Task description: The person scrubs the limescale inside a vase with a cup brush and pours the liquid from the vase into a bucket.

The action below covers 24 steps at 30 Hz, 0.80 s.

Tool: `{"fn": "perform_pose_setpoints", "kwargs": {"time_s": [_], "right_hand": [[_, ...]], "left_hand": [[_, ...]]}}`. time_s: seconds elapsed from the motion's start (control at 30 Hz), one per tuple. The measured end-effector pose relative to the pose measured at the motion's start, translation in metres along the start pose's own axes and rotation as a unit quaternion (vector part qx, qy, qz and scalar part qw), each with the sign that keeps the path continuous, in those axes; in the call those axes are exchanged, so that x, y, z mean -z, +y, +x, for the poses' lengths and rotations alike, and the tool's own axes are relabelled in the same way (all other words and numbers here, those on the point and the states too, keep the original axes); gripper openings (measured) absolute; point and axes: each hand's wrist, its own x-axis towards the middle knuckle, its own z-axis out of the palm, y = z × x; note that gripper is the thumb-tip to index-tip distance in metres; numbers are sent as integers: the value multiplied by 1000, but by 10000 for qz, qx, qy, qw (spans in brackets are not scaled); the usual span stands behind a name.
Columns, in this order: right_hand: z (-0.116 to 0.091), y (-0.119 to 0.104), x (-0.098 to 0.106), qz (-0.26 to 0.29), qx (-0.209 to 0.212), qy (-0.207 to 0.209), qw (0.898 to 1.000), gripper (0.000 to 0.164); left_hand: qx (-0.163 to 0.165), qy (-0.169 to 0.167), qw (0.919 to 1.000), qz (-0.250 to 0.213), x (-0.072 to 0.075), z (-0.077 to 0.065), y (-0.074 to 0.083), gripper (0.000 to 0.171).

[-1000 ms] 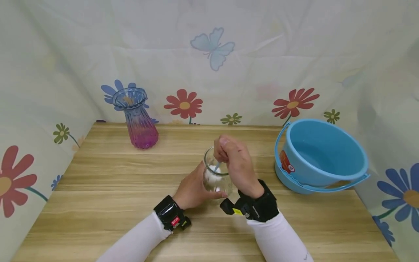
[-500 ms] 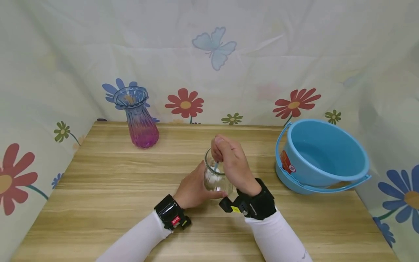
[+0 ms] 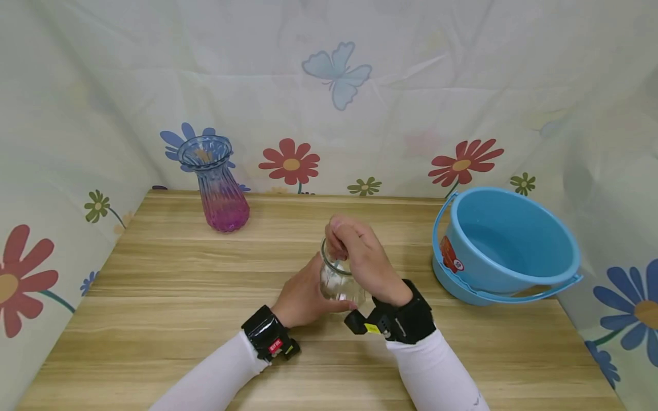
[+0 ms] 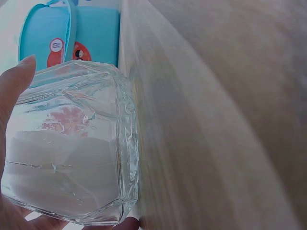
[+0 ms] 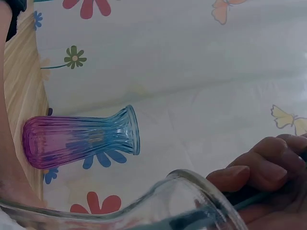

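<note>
My left hand (image 3: 302, 294) grips a clear glass jar (image 3: 341, 292) low on its side, near the middle of the wooden table. In the left wrist view, the jar's faceted base lies close to the tabletop. My right hand (image 3: 366, 260), fingers curled at the jar's mouth, holds the thin blue-grey handle (image 5: 254, 199) of a cup brush. The handle runs down through the rim into the jar. A pale, soft-looking brush head (image 4: 60, 167) shows through the glass. Most of the handle is hidden by the right hand in the head view.
A ribbed blue-to-pink glass vase (image 3: 223, 194) stands at the back left of the table (image 3: 169, 274). To the right sits a light blue bucket (image 3: 468, 268) with its handle lowered. A flower-printed curtain (image 3: 390, 137) surrounds the table's back and sides.
My right hand has moved slightly left and down, closer to the jar's rim, and the brush sits deeper in the jar. The left hand keeps its grip in about the same place.
</note>
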Motion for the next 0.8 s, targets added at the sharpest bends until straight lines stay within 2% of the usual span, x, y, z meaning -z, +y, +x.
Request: {"fn": "perform_pose_setpoints", "kwargs": {"time_s": [0.17,0.43,0.8], "right_hand": [[-1,0,1,298,-32,-65,9995,41],[-1,0,4,392,41,23,9992,42],[-2,-3,4,752,97,-107,9971,42]], "left_hand": [[1,-12,10000,-26,0,0,-1,109],[57,-36,10000,-4,-1,0,-2,112],[175,-13,9998,-10,0,-1,0,107]]}}
